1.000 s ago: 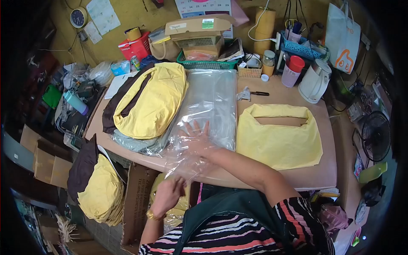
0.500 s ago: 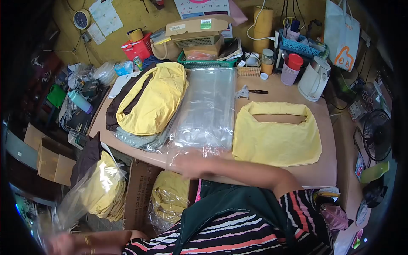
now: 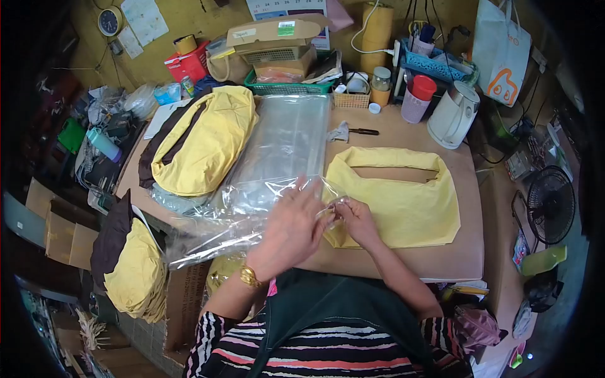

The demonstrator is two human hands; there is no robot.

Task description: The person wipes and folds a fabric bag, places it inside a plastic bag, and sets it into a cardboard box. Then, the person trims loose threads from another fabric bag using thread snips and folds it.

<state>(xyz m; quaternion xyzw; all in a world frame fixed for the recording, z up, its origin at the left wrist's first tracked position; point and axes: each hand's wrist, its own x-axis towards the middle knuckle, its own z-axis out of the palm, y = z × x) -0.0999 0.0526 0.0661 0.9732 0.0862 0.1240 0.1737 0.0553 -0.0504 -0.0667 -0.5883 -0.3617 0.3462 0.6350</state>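
A clear plastic bag [image 3: 217, 240] stretches from the left over the table's front edge to my two hands. My right hand [image 3: 356, 222] pinches its edge between thumb and fingertips. Close beside it, my left hand [image 3: 291, 220] has its thumb and finger closed on the same edge, its other fingers partly raised and slightly blurred. Beneath and behind the hands lies a stack of flat clear plastic bags [image 3: 287, 135]. A yellow fabric bag [image 3: 394, 211] with a handle opening lies flat to the right, its left corner just under my hands.
More yellow and dark brown fabric bags [image 3: 208, 145] are piled left of the plastic stack. Another bundle [image 3: 135, 271] hangs off the table's left side. A small dark-handled tool [image 3: 364, 131], a lidded cup [image 3: 416, 104] and a white kettle [image 3: 454, 116] stand or lie farther back.
My left hand has come from the far lower left up to the table's front, bringing the clear bag. My right hand has moved right and now grips the bag's edge.
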